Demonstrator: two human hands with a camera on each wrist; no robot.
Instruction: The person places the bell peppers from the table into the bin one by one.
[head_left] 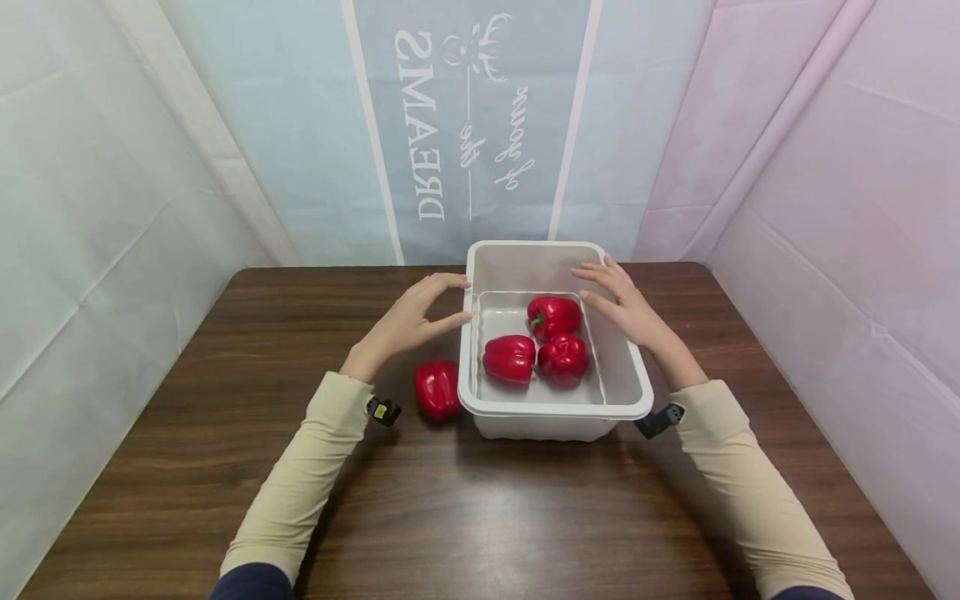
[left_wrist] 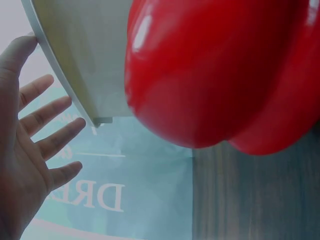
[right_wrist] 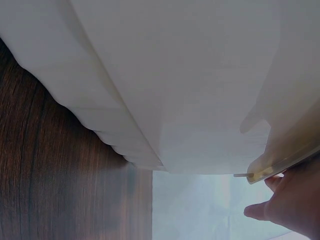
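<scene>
A white plastic bin (head_left: 555,410) holds three red bell peppers: one at the left (head_left: 508,360), one at the back (head_left: 555,317) and one at the front right (head_left: 564,360). Another bell pepper (head_left: 437,390) lies on the table against or close to the bin's left side, and looms large in the left wrist view. My left hand (head_left: 408,317) is at the left rim, fingers extended and spread, thumb tip at the edge. Across from it, my right hand (head_left: 624,307) is at the right rim with its fingers reaching over the inside. Neither hand grips anything.
The bin stands toward the back of a dark wood-grain table (head_left: 487,517). Behind it hangs a pale blue-grey cloth (head_left: 300,125) with mirrored lettering. White cloth walls (head_left: 862,208) flank the table on both sides.
</scene>
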